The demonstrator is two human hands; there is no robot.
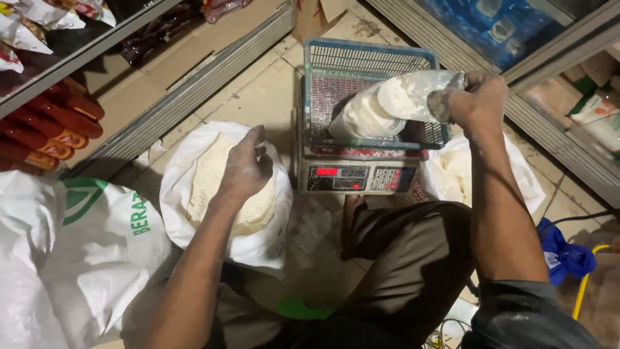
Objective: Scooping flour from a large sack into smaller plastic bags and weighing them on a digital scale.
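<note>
We are tipping a clear scoop (413,94) of white flour into a small plastic bag (365,116) that is standing in a blue wire basket (371,55) on an electronic scale (358,176), just beyond our knees. The bag is already looking well filled, nearly to its mouth, and flour is still sitting in the scoop, so by our reckoning this portion is close to done, with only the topping-up to weight remaining. Our right hand (475,100) is closing tightly around the scoop's handle, dusted white, over the basket's right edge. Our left hand (245,168) is hanging loosely curled over the open white sack (226,187) of flour to the left of the scale, holding nothing that we can make out; whether it is touching the flour we cannot tell. That sack is still holding a deep mound, so plenty of stock is left. A second open sack (458,171) is sitting to the right of the scale, partly behind our right forearm. A large closed sack (71,245) is lying near left, and shelves of packaged goods (45,129) are lining the far left.
</note>
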